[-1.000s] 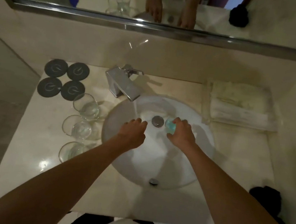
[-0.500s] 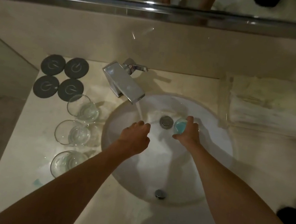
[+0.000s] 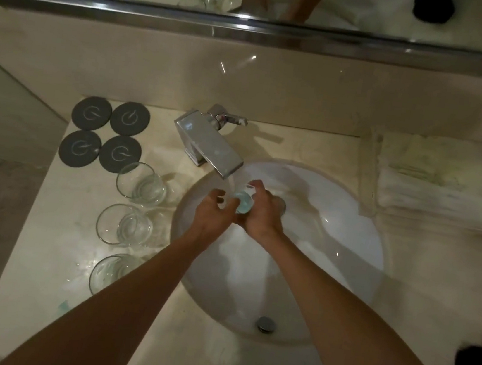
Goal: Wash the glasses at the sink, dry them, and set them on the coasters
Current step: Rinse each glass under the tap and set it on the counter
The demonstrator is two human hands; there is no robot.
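A: Can you read any writing?

B: Only a pale swirl logo on the four grey coasters [image 3: 105, 134] at ten o'clock.

A: Your hands?

B: Your right hand [image 3: 263, 216] grips a blue-tinted glass [image 3: 242, 202] under the faucet [image 3: 208, 144] stream inside the sink [image 3: 350, 227]. Your left hand [image 3: 214, 215] has its fingers [image 3: 218, 193] loosely curled beside it.

A: Room?

B: Three clear glasses [image 3: 133, 223] line the surface [image 3: 50, 249] at nine o'clock; folded towels [image 3: 439, 178] at two.

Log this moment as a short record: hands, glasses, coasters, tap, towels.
right hand: holds a blue-tinted glass over the sink
left hand: at the glass, grip unclear
waiting glasses: three on the counter, nearest the coasters
coasters: four, bare
tap: running
towels: folded, right of the sink
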